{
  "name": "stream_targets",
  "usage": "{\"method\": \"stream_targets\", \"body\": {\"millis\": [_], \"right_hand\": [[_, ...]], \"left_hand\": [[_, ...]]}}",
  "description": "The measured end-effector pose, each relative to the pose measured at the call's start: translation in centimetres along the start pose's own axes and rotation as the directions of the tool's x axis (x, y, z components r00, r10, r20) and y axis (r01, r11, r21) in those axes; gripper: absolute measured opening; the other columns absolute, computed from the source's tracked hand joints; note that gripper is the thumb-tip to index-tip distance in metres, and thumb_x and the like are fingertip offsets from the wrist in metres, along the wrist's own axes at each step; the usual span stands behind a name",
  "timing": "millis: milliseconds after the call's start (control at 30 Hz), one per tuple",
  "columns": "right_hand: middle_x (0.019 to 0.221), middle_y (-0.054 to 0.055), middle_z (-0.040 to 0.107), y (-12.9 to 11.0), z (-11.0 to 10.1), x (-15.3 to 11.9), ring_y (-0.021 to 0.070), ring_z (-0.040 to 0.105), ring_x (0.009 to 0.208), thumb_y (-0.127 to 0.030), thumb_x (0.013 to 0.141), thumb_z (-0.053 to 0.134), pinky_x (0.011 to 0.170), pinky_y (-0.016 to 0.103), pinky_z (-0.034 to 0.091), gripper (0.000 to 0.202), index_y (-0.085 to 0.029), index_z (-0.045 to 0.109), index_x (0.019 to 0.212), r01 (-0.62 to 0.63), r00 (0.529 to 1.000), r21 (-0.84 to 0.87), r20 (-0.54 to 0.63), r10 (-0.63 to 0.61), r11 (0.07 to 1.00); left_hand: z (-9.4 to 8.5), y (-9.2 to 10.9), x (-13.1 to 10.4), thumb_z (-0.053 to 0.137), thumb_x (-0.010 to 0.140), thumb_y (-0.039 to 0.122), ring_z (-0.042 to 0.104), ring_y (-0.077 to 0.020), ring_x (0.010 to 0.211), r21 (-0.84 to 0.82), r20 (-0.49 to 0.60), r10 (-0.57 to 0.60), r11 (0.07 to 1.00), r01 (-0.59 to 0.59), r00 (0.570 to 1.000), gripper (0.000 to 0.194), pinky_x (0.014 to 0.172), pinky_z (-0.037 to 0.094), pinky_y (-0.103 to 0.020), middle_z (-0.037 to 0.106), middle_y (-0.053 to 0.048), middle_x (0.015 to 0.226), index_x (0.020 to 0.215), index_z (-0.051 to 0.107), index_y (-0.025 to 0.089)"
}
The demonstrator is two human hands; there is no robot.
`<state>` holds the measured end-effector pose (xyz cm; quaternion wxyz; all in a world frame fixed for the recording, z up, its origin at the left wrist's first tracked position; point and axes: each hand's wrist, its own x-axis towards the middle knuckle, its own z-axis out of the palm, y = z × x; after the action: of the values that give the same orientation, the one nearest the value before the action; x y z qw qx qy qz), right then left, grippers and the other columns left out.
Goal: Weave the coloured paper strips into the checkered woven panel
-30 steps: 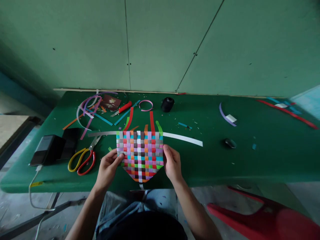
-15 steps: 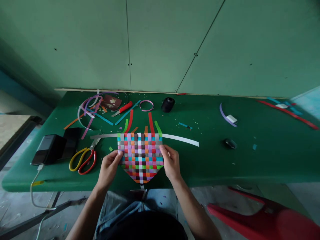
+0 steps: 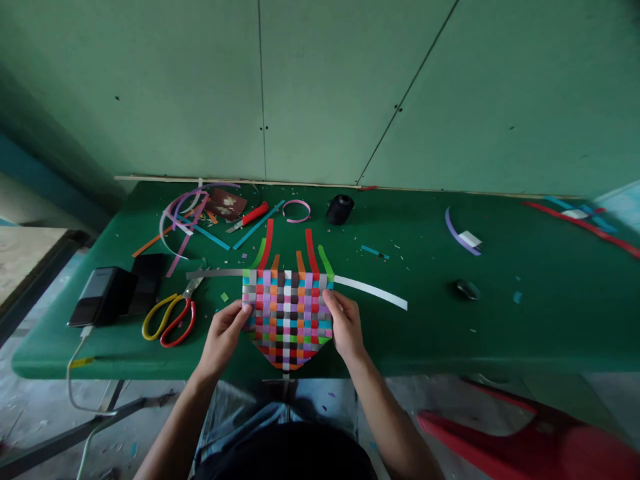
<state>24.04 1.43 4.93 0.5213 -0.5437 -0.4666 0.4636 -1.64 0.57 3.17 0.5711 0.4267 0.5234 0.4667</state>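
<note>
Between my hands is a woven piece (image 3: 287,313) of many-coloured flat strips, straight along its top and narrowing to a point at the bottom. My left hand (image 3: 224,333) pinches its left edge, thumb on the front face. On the opposite edge, my right hand (image 3: 345,323) grips it the same way. Loose red strip ends (image 3: 311,250), along with green and orange ones, stick up from the top. A white strip (image 3: 373,291) reaches out to the right, and a grey strip (image 3: 215,273) to the left, over the scissors' blades. My fingertips behind the weave are hidden.
Left of my hands lie scissors (image 3: 173,320) with yellow and red handles, and a black power bank (image 3: 103,295) with a white cable. Farther back are a red cutter knife (image 3: 254,213), loose strips (image 3: 207,233) and a black spool-like object (image 3: 340,209). A red chair (image 3: 540,427) stands at lower right.
The whole view has shifted slightly, so the table things appear a little farther right. The woven piece is held by the same edges, its white right strip drooping slightly more.
</note>
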Motion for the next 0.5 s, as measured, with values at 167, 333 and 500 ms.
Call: {"method": "stream_targets", "body": {"millis": [167, 333, 500], "right_hand": [[0.065, 0.001, 0.062, 0.1, 0.0, -0.1, 0.0186, 0.057, 0.061, -0.064, 0.093, 0.067, 0.057, 0.030, 0.046, 0.050, -0.021, 0.064, 0.068, -0.029, 1.000, 0.097, 0.011, 0.028, 0.995], [0.067, 0.001, 0.064, 0.6, -0.1, -0.1, 0.0178, 0.056, 0.061, -0.059, 0.094, 0.068, 0.059, 0.030, 0.046, 0.046, -0.021, 0.065, 0.069, -0.041, 0.999, 0.142, -0.010, 0.043, 0.989], [0.069, 0.001, 0.065, 1.0, -0.4, -0.2, 0.0179, 0.058, 0.062, -0.058, 0.095, 0.068, 0.060, 0.030, 0.048, 0.044, -0.021, 0.067, 0.072, -0.038, 0.999, 0.165, 0.002, 0.038, 0.986]], "left_hand": [[0.4, 0.0, -0.1, 0.070, 0.093, 0.056, 0.064, -0.0196, 0.082, -0.082, 0.011, -0.022, 0.996, 0.023, 1.000, 0.039, 0.074, 0.053, -0.026, 0.076, -0.003, 0.092, 0.094, 0.079, 0.019], [0.8, 0.0, -0.1, 0.070, 0.092, 0.059, 0.066, -0.0216, 0.083, -0.101, 0.028, -0.035, 0.994, 0.038, 0.999, 0.041, 0.073, 0.056, -0.028, 0.076, -0.005, 0.090, 0.090, 0.079, 0.019], [0.6, 0.0, -0.1, 0.069, 0.093, 0.060, 0.068, -0.0235, 0.088, -0.011, 0.035, 0.000, 1.000, 0.001, 0.999, 0.042, 0.080, 0.056, -0.030, 0.077, -0.006, 0.094, 0.094, 0.081, 0.019]]}}
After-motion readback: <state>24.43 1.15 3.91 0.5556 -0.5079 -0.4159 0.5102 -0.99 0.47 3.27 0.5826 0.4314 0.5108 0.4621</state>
